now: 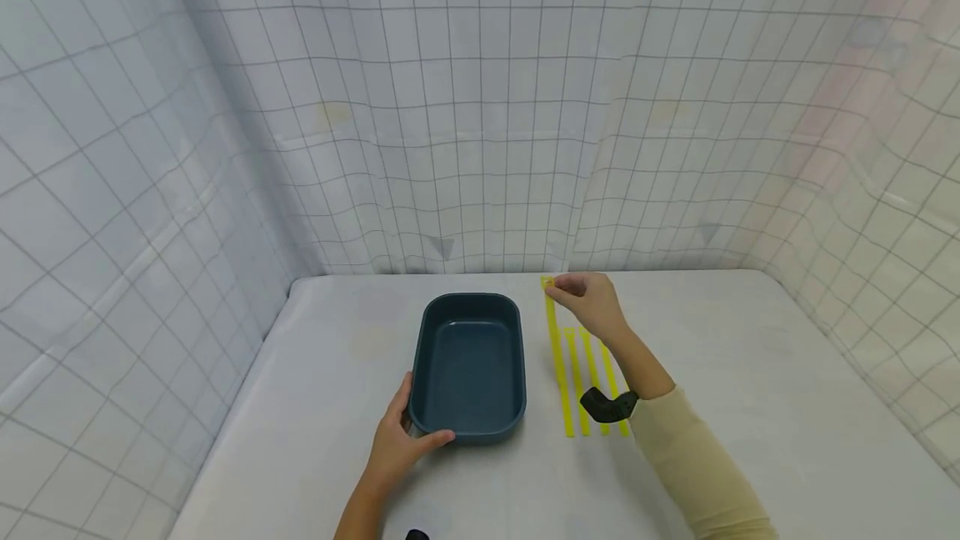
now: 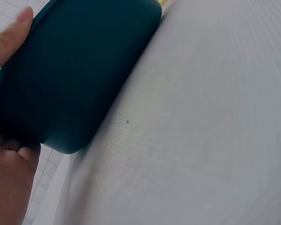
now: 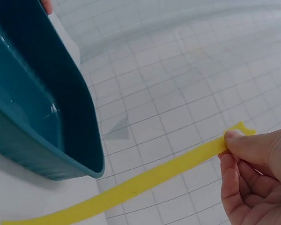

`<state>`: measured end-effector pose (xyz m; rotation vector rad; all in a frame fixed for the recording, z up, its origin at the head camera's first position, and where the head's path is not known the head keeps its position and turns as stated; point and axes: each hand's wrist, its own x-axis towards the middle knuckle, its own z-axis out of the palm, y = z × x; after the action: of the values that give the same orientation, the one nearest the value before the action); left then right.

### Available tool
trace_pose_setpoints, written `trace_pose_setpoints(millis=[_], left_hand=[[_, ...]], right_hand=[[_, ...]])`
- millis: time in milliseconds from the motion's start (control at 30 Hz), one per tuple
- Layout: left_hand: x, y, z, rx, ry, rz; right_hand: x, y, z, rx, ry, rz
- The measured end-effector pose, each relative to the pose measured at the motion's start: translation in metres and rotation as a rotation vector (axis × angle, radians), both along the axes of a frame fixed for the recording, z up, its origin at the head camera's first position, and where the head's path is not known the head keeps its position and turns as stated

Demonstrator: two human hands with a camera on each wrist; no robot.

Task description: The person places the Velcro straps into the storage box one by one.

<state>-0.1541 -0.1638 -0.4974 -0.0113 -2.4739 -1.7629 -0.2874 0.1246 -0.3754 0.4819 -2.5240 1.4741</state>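
A dark teal rectangular basin (image 1: 472, 437) stands on the white table. My left hand (image 1: 395, 445) grips its near left corner, thumb along the near side and fingers round the left side; in the left wrist view the basin (image 2: 84, 70) hides part of the fingers. To the right of it, my right hand (image 1: 596, 307) pinches the far end of a long yellow strip (image 1: 557, 348) between thumb and forefinger. The right wrist view shows this strip (image 3: 150, 183) lifted at the pinched, notched end and slanting down toward the table.
Several more yellow strips (image 1: 576, 377) lie side by side on the table (image 1: 360, 340), partly hidden under my right wrist. White grid-patterned curtain (image 1: 480, 148) hangs behind the table and along both sides. A black wrist device (image 1: 609, 407) is on my right wrist.
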Motion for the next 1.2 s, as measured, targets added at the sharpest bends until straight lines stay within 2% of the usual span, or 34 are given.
trace_pose_setpoints(millis=[233, 467, 733, 1200], left_hand=[[0.002, 0.0, 0.002, -0.001, -0.015, 0.009], [0.002, 0.0, 0.001, 0.019, -0.019, 0.009], [0.0, 0.001, -0.002, 0.021, -0.027, 0.011], [-0.001, 0.0, -0.003, -0.006, -0.018, 0.022]], right_hand=[[0.004, -0.007, 0.022, -0.027, -0.005, 0.004], [0.01, -0.022, 0.033, -0.139, 0.027, 0.016], [0.01, -0.037, 0.031, -0.198, 0.055, 0.022], [0.012, -0.063, 0.015, -0.289, 0.001, 0.034]])
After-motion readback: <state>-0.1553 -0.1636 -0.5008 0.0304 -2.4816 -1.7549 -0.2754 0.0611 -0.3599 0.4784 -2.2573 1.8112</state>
